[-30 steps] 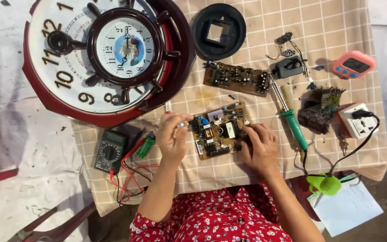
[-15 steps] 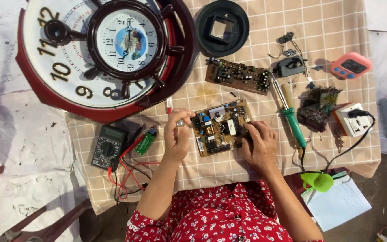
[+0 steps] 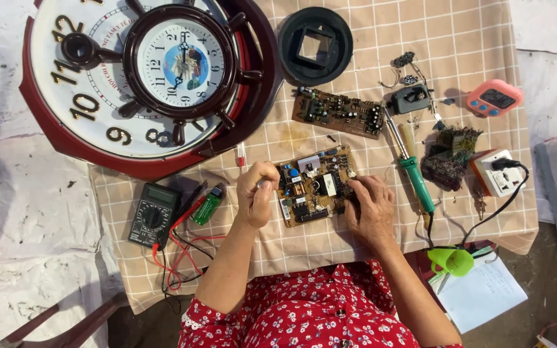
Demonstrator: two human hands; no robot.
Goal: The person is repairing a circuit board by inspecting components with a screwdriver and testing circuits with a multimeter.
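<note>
Wall clock (image 3: 143, 84), multimeter (image 3: 153, 214), soldering iron (image 3: 414, 174), perhaps lighter (image 3: 207, 205).

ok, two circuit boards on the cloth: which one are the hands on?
The squarish tan board, between left hand and right hand. The long brown board lies untouched beyond it.

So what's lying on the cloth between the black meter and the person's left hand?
In the head view, a small green lighter and the meter's red and black leads lie before the left hand.

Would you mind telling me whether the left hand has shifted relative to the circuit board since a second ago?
No. The left hand remains at the left edge of the circuit board, fingers curled there as before; only the camera has drifted.
</note>
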